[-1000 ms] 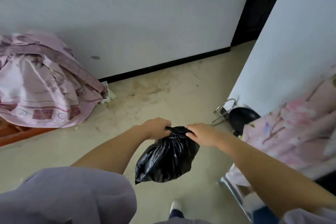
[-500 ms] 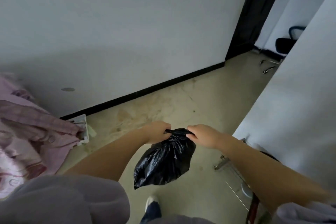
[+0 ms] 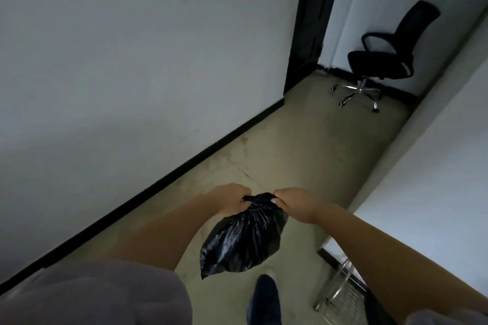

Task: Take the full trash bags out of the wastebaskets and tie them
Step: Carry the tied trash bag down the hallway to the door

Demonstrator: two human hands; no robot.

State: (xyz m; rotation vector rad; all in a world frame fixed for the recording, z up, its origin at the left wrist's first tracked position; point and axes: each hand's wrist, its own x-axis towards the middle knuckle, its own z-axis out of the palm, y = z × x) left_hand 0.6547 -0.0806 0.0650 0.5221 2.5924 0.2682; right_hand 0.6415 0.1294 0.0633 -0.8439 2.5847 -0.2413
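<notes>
Head view: the left hand (image 3: 232, 199) and right hand (image 3: 294, 204) each curl their grip round the gathered neck of the black trash bag (image 3: 244, 239), which hangs in the air above the floor (image 3: 303, 155), near the wall's black baseboard (image 3: 169, 177). An office chair (image 3: 383, 60) stands in the far corner.

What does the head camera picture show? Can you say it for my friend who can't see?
A person's left hand and right hand grip the gathered top of a full black trash bag, holding it up over a beige floor. A white wall runs along the left, and a black office chair stands in the far corner.
</notes>
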